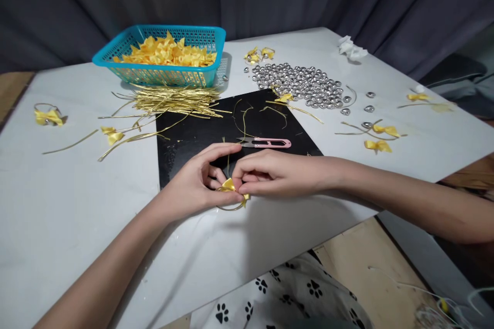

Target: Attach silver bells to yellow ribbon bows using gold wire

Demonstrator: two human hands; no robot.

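Note:
My left hand (196, 177) and my right hand (266, 172) meet near the table's front, both closed on a small yellow ribbon bow (229, 184). A loop of gold cord (231, 208) curves out below the bow, under my left thumb. My right fingers pinch the bow's right side; what lies between the fingertips is partly hidden. Just beyond my hands, pink-handled thread snips (270, 143) lie on a black mat (185, 144), close to my left index fingertip. Loose cord pieces (244, 118) are scattered on the mat.
A blue basket (158, 68) of yellow bows stands at the back left, with a pile of gold cords (173, 100) before it. Many silver teardrop beads (301, 82) spread at the back right. Finished-looking looped bows (48, 116) and loose bows (378, 145) lie on the white table (96, 200).

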